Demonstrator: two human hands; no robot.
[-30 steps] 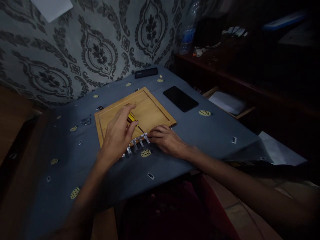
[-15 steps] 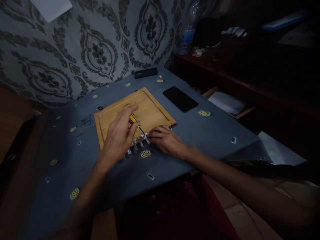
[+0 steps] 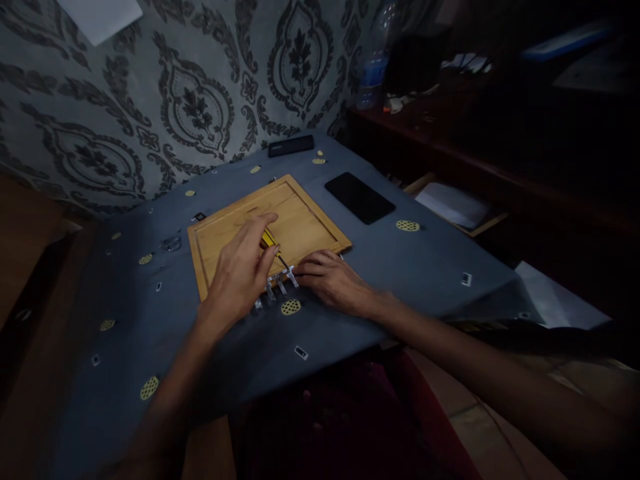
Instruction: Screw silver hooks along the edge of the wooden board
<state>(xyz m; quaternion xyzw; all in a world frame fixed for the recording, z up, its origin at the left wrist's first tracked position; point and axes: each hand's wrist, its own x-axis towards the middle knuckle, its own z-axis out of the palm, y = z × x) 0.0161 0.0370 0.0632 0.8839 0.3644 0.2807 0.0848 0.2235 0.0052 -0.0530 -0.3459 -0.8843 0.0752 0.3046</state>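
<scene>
**Dim room, patterned wall**

I see grey damask-patterned wallpaper point(image 3: 200, 100) behind a table under a blue-grey cloth point(image 3: 400, 267). Off the table's right edge stands a dark wooden sideboard point(image 3: 450, 153), mostly in shadow. A brown tiled floor point(image 3: 480, 427) shows below. Light is low throughout.

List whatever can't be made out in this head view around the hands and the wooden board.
- Screwdriver: the left hand covers most of the handle; grip unclear.
- Metal pieces at the wooden board edge: small and dim; the left hand hides part of the row.
- Right hand: its fingertips meet the pieces, but whether they pinch one is unclear.
- Shelf items at upper right: lost in darkness.
- Plastic bottle: dim, label unreadable.
</scene>
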